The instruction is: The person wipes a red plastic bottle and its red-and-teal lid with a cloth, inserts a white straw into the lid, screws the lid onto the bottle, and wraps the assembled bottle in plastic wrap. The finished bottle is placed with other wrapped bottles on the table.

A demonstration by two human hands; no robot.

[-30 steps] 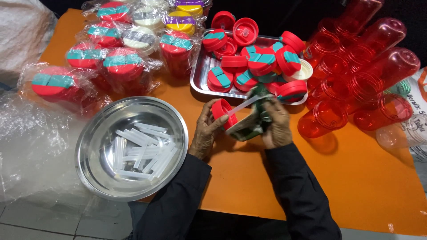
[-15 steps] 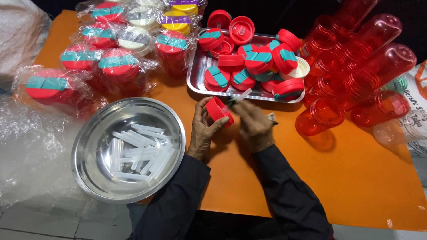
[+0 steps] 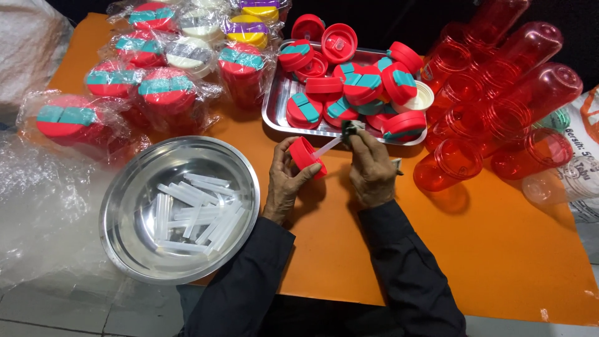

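Red round plastic lid (image 3: 306,156) sits gripped in the left hand (image 3: 288,181), fingers curled around its rim, held on edge just above the orange table top (image 3: 349,249). A thin clear plastic straw (image 3: 327,146) runs from the lid's face toward the right hand (image 3: 372,168), which is closed, fingertips pinching the straw's far end together with a small dark tool (image 3: 351,128); what the tool is cannot be told. Both hands hover close together, just in front of a rectangular metal tray (image 3: 272,112) heaped with more red lids bearing teal flaps (image 3: 349,93). Left of the left hand, a round steel bowl (image 3: 143,175) holds a loose pile of clear straws (image 3: 190,212). Right of the right hand, red translucent plastic bottles (image 3: 499,106) lie stacked on their sides, mouths facing the person. Beyond the bowl, plastic-wrapped bottles with red and teal lids (image 3: 150,87) stand in a group. Crumpled clear plastic wrap (image 3: 43,212) lies at the table's left edge. Dark sleeves cover both forearms.
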